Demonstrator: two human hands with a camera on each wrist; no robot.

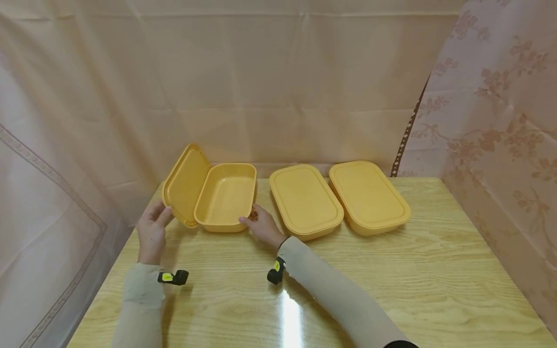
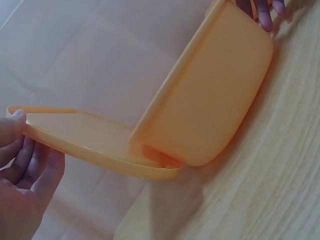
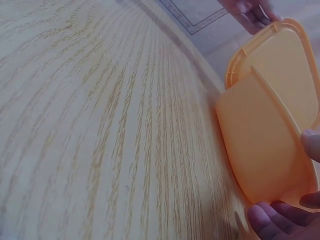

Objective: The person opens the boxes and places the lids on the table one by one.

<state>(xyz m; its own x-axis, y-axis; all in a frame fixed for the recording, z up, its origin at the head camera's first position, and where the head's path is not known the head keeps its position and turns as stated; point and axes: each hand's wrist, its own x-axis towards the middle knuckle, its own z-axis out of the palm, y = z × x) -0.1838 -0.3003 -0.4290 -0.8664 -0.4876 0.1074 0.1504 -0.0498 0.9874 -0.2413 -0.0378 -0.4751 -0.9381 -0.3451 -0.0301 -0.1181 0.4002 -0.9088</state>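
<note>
A yellow plastic food container (image 1: 228, 195) stands uncovered on the table, with nothing inside it. Its yellow lid (image 1: 188, 186) leans tilted up along the container's left side. My left hand (image 1: 152, 229) pinches the lid's outer edge, thumb on the inner face and fingers behind, as the left wrist view shows. At the container's near right corner, my right hand (image 1: 262, 224) grips the wall, its thumb over the rim and its fingers against the outside. In the right wrist view, the lid (image 3: 280, 65) rises behind the container's wall (image 3: 265, 135).
Two more yellow containers, a middle one (image 1: 306, 200) and a right one (image 1: 370, 195), stand to the right with lids on. Behind the wooden table (image 1: 243, 290) hangs a beige curtain (image 1: 278, 87). A patterned cloth (image 1: 500, 121) hangs on the right.
</note>
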